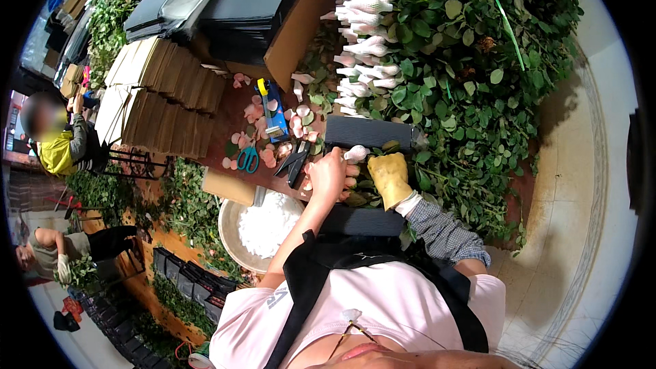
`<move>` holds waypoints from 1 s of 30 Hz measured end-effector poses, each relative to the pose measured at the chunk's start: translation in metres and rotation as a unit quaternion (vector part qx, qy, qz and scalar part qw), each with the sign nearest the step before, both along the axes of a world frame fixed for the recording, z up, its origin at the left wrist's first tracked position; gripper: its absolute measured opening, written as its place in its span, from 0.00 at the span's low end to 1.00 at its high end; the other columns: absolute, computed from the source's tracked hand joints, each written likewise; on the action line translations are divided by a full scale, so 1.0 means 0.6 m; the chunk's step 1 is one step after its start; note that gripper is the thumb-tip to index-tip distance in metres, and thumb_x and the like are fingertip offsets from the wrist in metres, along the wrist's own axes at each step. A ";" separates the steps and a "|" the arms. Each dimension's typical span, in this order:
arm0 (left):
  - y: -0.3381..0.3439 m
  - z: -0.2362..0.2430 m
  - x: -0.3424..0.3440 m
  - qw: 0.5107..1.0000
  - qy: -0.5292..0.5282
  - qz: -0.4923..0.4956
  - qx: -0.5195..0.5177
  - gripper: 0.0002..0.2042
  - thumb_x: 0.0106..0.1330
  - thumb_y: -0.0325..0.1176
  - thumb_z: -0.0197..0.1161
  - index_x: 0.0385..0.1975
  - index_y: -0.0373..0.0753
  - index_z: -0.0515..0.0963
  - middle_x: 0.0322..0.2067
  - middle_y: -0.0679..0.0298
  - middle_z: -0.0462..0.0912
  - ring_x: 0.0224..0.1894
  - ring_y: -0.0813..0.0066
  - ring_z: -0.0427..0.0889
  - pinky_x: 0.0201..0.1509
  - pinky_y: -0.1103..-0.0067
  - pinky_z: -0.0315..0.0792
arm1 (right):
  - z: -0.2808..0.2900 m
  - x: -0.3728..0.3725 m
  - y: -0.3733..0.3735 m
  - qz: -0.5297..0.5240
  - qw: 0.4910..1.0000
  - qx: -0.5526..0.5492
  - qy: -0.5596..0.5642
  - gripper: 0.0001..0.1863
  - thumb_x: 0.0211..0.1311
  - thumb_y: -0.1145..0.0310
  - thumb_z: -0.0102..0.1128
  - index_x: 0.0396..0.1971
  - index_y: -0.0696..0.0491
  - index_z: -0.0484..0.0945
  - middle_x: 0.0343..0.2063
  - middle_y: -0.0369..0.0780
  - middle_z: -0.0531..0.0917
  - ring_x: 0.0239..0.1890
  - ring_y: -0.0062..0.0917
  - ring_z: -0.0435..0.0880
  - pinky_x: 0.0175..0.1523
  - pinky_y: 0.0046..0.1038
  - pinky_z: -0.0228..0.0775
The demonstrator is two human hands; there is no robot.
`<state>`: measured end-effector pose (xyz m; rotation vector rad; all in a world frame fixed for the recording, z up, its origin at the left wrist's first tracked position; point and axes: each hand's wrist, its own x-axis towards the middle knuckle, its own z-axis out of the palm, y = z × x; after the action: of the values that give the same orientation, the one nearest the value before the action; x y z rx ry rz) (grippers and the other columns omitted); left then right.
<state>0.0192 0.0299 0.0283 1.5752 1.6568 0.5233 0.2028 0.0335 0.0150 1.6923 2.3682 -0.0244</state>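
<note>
My bare left hand (329, 174) rests over a row of pink roses (351, 181) between two black corrugated sheets, the far sheet (369, 132) and the near sheet (362, 222). Its fingers are curled; what they hold is hidden. Just right of its fingertips lies a rose head in a white foam net (356, 154). On the right side my right hand (389, 176), in a yellow glove, is closed beside that netted head, among leaves. Its grip is hidden, so I cannot make out what is in it.
Netted rose heads (369, 14) with leafy stems (471, 61) pile up at the far right. A bowl of white foam nets (270, 225) stands left, near scissors (248, 159), a black stapler-like tool (295, 164) and a tape dispenser (273, 113). Cardboard stacks (160, 96) stand beyond. Two people work at far left.
</note>
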 end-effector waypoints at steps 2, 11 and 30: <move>0.001 0.043 -0.003 0.980 -0.161 0.019 -0.118 0.13 0.78 0.41 0.49 0.34 0.41 0.75 0.21 0.63 0.74 0.19 0.66 0.73 0.24 0.65 0.70 | -0.008 0.009 0.000 -0.009 0.999 0.015 0.041 0.07 0.59 0.66 0.61 0.26 0.45 0.87 0.23 0.35 0.89 0.28 0.32 0.90 0.34 0.35 0.76; -0.008 0.096 -0.109 0.963 0.024 0.157 0.219 0.11 0.70 0.33 0.61 0.27 0.33 0.78 0.22 0.46 0.80 0.26 0.44 0.82 0.30 0.63 0.75 | -0.033 0.019 0.015 -0.094 0.990 0.008 0.109 0.08 0.58 0.60 0.65 0.29 0.49 0.85 0.28 0.41 0.88 0.34 0.35 0.89 0.40 0.39 0.78; -0.157 0.019 -0.292 0.952 0.290 0.047 -0.082 0.25 0.64 0.54 0.67 0.46 0.36 0.81 0.39 0.43 0.86 0.43 0.42 0.85 0.47 0.56 0.77 | 0.010 0.043 -0.002 -0.010 0.962 0.064 0.264 0.11 0.62 0.61 0.63 0.28 0.53 0.79 0.24 0.45 0.84 0.30 0.44 0.84 0.38 0.45 0.75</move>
<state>-0.1561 -0.0641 0.0398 1.6220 2.1513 -0.0505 0.2288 0.0323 0.0207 1.9671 2.7728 -0.3797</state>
